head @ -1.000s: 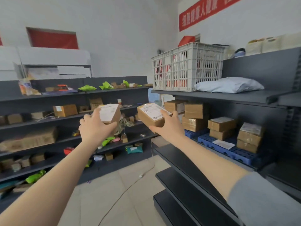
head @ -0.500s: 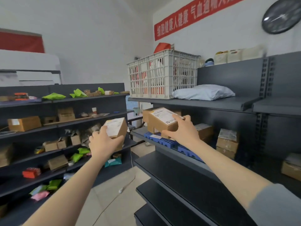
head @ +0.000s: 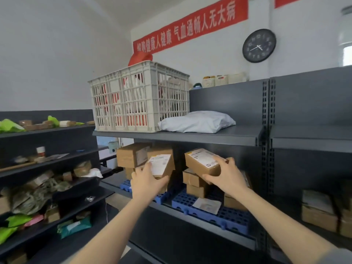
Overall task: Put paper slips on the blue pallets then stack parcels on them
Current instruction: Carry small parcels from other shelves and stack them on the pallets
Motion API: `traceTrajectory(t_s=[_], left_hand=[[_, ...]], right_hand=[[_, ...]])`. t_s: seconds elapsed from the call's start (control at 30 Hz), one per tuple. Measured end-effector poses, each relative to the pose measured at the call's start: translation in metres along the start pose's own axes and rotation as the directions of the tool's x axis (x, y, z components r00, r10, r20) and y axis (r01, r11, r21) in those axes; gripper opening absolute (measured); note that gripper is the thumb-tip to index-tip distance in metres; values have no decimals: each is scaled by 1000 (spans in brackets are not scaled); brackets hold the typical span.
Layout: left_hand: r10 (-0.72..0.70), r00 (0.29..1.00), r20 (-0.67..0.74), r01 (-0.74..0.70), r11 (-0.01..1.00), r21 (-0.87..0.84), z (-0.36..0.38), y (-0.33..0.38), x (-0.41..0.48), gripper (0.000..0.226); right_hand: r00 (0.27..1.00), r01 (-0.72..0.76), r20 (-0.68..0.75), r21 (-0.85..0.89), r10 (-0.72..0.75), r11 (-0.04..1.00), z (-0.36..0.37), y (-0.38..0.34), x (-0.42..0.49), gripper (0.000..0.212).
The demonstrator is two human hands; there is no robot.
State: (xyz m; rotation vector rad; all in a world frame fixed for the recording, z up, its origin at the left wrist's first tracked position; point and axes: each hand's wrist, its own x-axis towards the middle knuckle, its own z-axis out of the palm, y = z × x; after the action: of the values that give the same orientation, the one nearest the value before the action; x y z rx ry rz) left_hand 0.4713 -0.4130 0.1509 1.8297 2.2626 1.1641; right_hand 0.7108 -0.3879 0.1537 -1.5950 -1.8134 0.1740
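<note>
Left hand fingers clamped on small parcel; right hand likewise on long parcel, above uneven stack. Risk: off-centre placement topples it off blue pallet.

The left hand covers the left parcel's lower corner. The right hand hides the right parcel's near end and part of the stack beneath. Both labels' print is too small to read. Past the right hand, boxes are cut by the edge.

Parcel storeroom, dark shelving, cardboard parcels
</note>
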Motion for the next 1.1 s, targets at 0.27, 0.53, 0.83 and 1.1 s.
traceTrajectory(t_s=[0.27,0.53,0.83,1.1], left_hand=[[153,986,67,-152,988,-14,42,42,49,80],[260,947,188,-250,965,-72,87,65,81,78],[309,903,300,-312,949,-39,123,61,115,87],[335,874,351,-356,935,-6,139,55,126,88]], right_hand=[[988,-147,-63,-52,144,988,-18,42,21,83],[952,-290,-121,-62,281,955,-27,68,13,82],[905,-399,-153,15,396,917,-16,73,24,84],[906,-407,-89,79,413,910,1,71,21,90]])
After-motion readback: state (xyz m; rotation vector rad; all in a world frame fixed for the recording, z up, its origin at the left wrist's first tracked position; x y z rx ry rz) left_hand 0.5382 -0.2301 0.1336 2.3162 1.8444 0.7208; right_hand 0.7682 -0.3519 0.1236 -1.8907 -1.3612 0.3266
